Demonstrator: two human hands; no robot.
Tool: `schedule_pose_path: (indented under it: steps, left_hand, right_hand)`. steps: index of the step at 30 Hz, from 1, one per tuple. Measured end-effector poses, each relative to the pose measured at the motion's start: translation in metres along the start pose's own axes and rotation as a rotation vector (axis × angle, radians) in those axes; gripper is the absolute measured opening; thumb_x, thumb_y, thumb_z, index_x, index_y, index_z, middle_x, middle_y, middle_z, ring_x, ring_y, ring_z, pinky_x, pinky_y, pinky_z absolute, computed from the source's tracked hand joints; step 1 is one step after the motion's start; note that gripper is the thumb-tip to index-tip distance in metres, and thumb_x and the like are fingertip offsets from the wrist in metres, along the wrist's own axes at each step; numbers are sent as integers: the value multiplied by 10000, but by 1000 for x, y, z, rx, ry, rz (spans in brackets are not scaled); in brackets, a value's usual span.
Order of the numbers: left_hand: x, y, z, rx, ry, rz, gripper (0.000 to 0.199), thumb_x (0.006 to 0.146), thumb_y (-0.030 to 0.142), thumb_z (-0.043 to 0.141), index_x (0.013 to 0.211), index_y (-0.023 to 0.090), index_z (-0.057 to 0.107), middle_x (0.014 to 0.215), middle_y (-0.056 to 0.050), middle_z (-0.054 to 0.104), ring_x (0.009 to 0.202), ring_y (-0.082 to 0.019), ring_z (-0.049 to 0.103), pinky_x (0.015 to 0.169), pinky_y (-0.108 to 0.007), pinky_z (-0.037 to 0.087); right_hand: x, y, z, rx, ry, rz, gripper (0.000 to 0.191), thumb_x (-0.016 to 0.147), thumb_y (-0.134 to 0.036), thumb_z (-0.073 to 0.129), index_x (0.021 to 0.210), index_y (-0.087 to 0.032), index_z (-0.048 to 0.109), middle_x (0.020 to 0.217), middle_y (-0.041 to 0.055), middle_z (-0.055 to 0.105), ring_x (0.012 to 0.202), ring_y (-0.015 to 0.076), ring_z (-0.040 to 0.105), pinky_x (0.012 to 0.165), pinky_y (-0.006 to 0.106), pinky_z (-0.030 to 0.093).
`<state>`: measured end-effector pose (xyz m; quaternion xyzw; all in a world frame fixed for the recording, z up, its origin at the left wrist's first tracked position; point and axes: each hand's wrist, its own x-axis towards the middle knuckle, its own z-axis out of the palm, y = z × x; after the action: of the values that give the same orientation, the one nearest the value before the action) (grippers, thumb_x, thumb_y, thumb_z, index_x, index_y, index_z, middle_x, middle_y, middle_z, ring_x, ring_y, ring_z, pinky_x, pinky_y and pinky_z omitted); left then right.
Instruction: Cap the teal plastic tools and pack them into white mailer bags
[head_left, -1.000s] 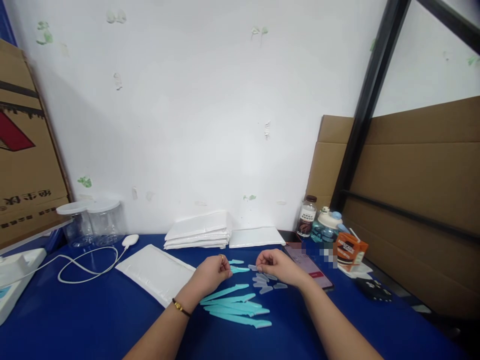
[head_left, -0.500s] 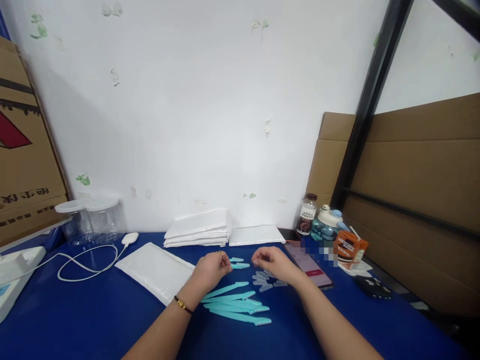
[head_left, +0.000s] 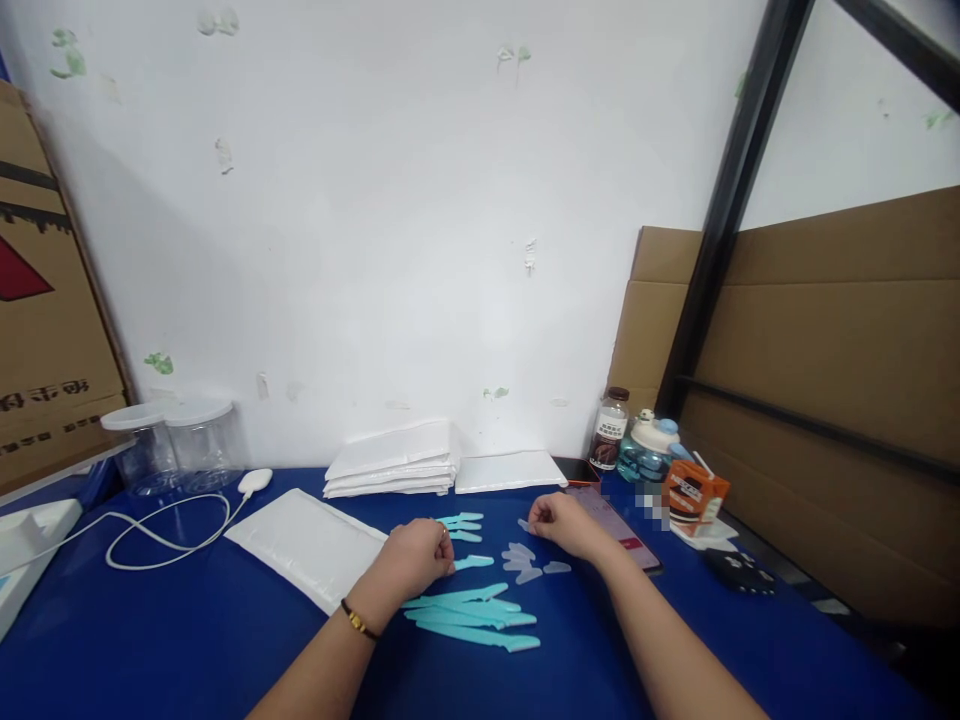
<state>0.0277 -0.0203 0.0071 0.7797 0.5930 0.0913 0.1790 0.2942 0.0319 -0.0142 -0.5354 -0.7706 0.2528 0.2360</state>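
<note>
My left hand [head_left: 417, 556] is closed, thumb and fingertips pinched on a teal eyebrow razor [head_left: 474, 562] whose blade end points right; its handle is hidden by the hand. Just beyond those fingers lie several more teal razors [head_left: 466, 537], partly covered. Nearer to me a fanned pile of teal razors [head_left: 480, 634] rests on the blue table [head_left: 585, 660]. My right hand [head_left: 561, 522] pinches a small clear plastic cap [head_left: 524, 524] at its fingertips. Below it, several similar translucent caps [head_left: 528, 575] lie loose on the table.
A white padded envelope [head_left: 300, 545] lies left of my left hand; a stack of them [head_left: 394, 462] stands by the wall. At right are a phone [head_left: 637, 550], a brown-capped bottle [head_left: 609, 430], a teal water bottle [head_left: 649, 450] and an orange carton [head_left: 694, 498]. Clear jars [head_left: 202, 450] stand left.
My left hand has come nearer to me, leaving a razor at the far group and closing on one from the near pile. My right hand has shifted slightly right, now with a clear cap at its fingertips.
</note>
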Motion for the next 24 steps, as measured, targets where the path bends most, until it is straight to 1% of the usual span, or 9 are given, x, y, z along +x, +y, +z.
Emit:
schedule_pose_path:
  steps: [2, 5, 8, 11, 14, 17, 20, 22, 24]
  left_hand:
    - [5, -2, 3, 9, 71, -4, 61, 675, 228, 582, 700, 225, 637, 756, 18, 664, 692, -131, 580, 577, -213, 341]
    - [11, -3, 6, -8, 139, -7, 82, 710, 224, 556, 743, 219, 630, 791, 8, 664, 726, -130, 581, 594, -207, 348]
    - [13, -3, 7, -23, 161, -4, 81, 727, 217, 548, 748, 218, 626, 798, 14, 665, 736, -128, 583, 596, -205, 345]
    - [13, -2, 6, -15, 178, -14, 70, 738, 234, 556, 755, 219, 622, 797, 20, 661, 738, -126, 584, 601, -207, 344]
    - [13, 1, 7, -8, 165, -16, 75, 749, 245, 552, 767, 220, 621, 796, 21, 661, 749, -128, 584, 617, -212, 344]
    - [14, 4, 11, 12, 145, 12, 72, 746, 256, 562, 762, 222, 623, 820, 21, 666, 778, -137, 585, 649, -223, 344]
    - [15, 6, 13, 54, 143, 44, 59, 749, 260, 571, 752, 228, 621, 828, 23, 665, 807, -150, 585, 698, -246, 340]
    - [15, 6, 11, 81, 187, 26, 84, 750, 253, 576, 822, 243, 618, 866, 18, 659, 853, -162, 580, 725, -257, 340]
    - [13, 4, 7, 97, 255, -9, 162, 737, 249, 586, 898, 251, 606, 947, 3, 641, 912, -174, 565, 744, -261, 345]
  right_hand:
    - [2, -6, 4, 76, 5, -49, 111, 707, -253, 614, 713, -146, 641, 627, 4, 621, 559, 103, 506, 515, 191, 362]
    - [4, -14, 12, 120, -67, -123, 130, 723, -266, 600, 736, -147, 648, 612, -6, 605, 542, 94, 487, 508, 184, 355]
    - [6, -20, 19, 80, -107, -163, 97, 718, -212, 583, 731, -153, 659, 621, -5, 608, 542, 91, 486, 502, 180, 346]
    - [7, -22, 25, 58, -111, -164, 97, 711, -177, 572, 736, -155, 663, 626, -5, 608, 538, 90, 484, 489, 177, 337]
    - [8, -24, 30, 75, -109, -172, 92, 707, -182, 581, 735, -155, 664, 623, -8, 605, 542, 90, 486, 496, 178, 347]
    - [7, -28, 35, 124, -144, -205, 92, 700, -172, 578, 732, -158, 663, 613, -13, 595, 543, 90, 486, 507, 183, 358]
    - [6, -32, 33, 133, -162, -214, 100, 704, -172, 567, 727, -161, 664, 614, -11, 598, 540, 93, 492, 510, 191, 362]
    - [5, -30, 26, 89, -106, -188, 111, 712, -192, 567, 739, -162, 670, 626, -3, 608, 550, 100, 500, 518, 199, 365]
    - [3, -24, 15, 31, -42, -158, 119, 714, -216, 572, 749, -161, 672, 642, 5, 617, 564, 106, 507, 523, 204, 365]
